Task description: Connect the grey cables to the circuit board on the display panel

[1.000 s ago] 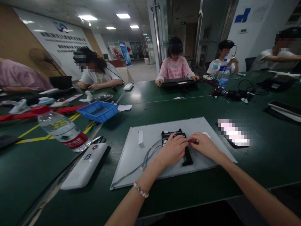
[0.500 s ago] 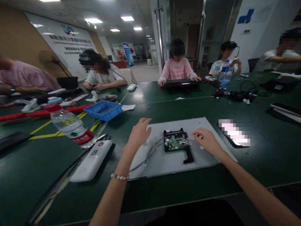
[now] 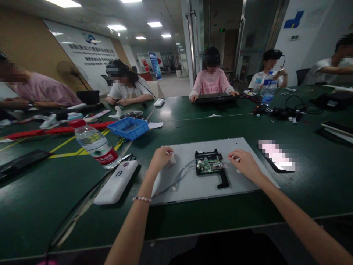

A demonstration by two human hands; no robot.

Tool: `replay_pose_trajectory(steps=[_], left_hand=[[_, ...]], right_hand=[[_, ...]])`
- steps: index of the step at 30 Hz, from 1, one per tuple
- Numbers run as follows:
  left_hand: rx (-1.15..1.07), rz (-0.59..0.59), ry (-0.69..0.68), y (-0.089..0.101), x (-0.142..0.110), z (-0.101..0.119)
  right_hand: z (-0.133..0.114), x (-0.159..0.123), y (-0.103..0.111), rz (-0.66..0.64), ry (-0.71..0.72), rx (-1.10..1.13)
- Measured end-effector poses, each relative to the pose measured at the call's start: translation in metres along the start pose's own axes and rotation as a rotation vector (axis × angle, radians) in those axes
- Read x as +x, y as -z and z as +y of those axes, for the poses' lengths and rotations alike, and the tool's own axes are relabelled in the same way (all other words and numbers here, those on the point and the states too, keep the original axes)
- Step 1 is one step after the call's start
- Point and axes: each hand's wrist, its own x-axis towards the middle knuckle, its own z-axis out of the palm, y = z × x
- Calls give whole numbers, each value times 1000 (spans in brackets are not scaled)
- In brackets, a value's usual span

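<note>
My left hand (image 3: 161,159) is closed in a pinch over the left part of a flat grey panel (image 3: 187,193). A small whitish piece of tape (image 3: 173,159) hangs at its fingertips. Just right of the circuit board, my right hand (image 3: 243,162) is curled with thumb and fingers together; what they hold, if anything, is hidden. The green circuit board (image 3: 208,166) sits in a black plastic bracket (image 3: 224,181) on the panel. Grey cables (image 3: 179,176) run from the board to the panel's lower left edge.
Left of the panel are a white power bank (image 3: 117,183), a water bottle (image 3: 96,145) and a blue tray (image 3: 129,129). A phone (image 3: 277,157) lies to the right. Black cables and bottles (image 3: 267,94) are farther back. Several people sit around the green table (image 3: 193,127).
My left hand has gone from spread fingers to a pinch with a whitish piece at its tips. My right hand has barely moved. The view has shifted slightly left.
</note>
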Motion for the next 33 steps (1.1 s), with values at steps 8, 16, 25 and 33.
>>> replay_pose_trajectory(steps=[8, 16, 25, 33], left_hand=[[-377, -156, 9, 35, -25, 45], [-105, -140, 50, -3, -55, 46], [229, 193, -24, -7, -104, 83], [263, 159, -44, -24, -130, 100]], right_hand=[[-7, -1, 0, 81, 24, 27], [-19, 2, -6, 21, 75, 77], [-86, -2, -15, -218, 404, -1], [-120, -7, -59, -358, 694, -240]])
